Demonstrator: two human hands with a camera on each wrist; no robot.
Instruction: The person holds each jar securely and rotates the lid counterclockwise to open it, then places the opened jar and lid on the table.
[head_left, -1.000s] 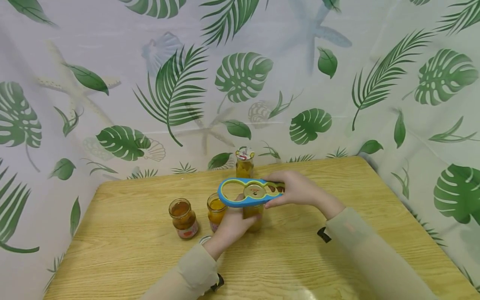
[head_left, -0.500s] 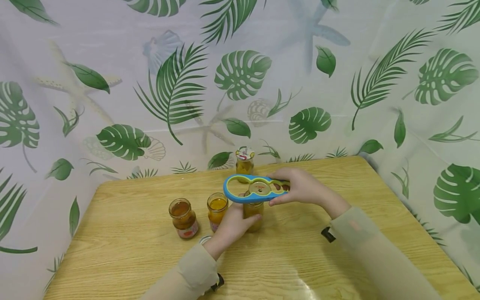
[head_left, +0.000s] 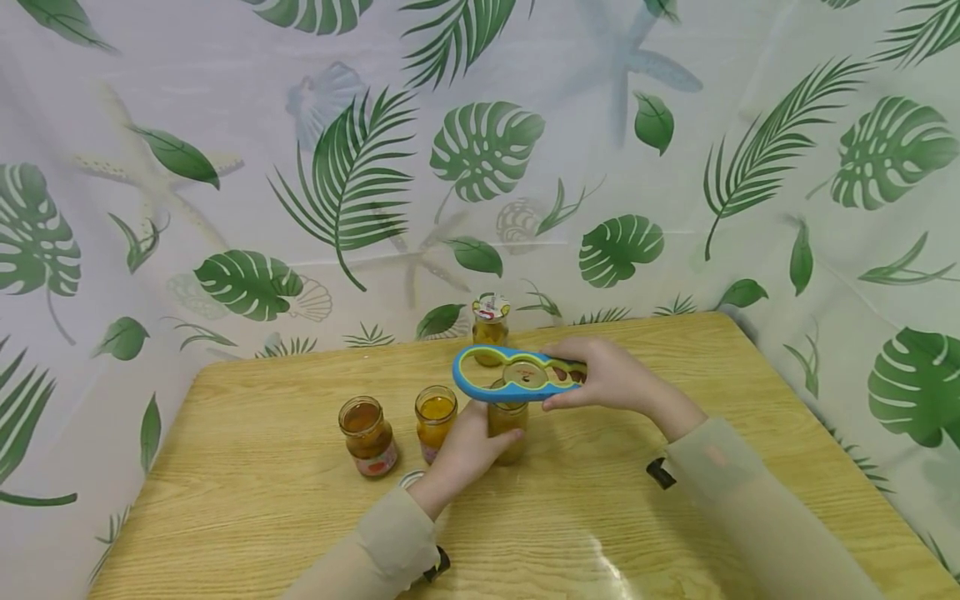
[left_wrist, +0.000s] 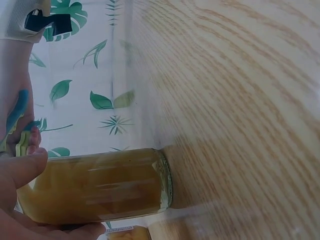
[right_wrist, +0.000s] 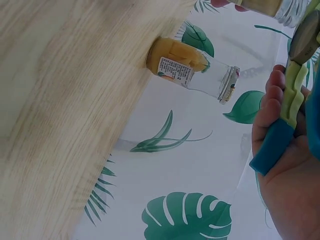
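My left hand (head_left: 467, 446) grips a glass jar (left_wrist: 105, 185) of yellowish-brown contents, standing on the wooden table. Its threaded mouth shows bare in the right wrist view. My right hand (head_left: 615, 377) holds a blue and yellow-green jar opener (head_left: 480, 392) by one end, fingers curled round it. A round metal lid (head_left: 525, 375) sits in one of the opener's holes, raised just off the jar's mouth and a little right of it. The lid (right_wrist: 304, 37) also shows edge-on in the right wrist view.
Two uncapped jars stand left of my left hand: a reddish-brown one (head_left: 366, 437) and an orange one (head_left: 435, 417). Behind the opener is a capped jar (head_left: 490, 329) with a printed lid. A loose lid (head_left: 411, 478) lies partly under my left wrist. A leaf-patterned sheet (head_left: 480, 150) hangs behind the table.
The jar opener, with the lid in it, has moved right and slightly up, away from the jar's mouth. My left hand stays on the jar.
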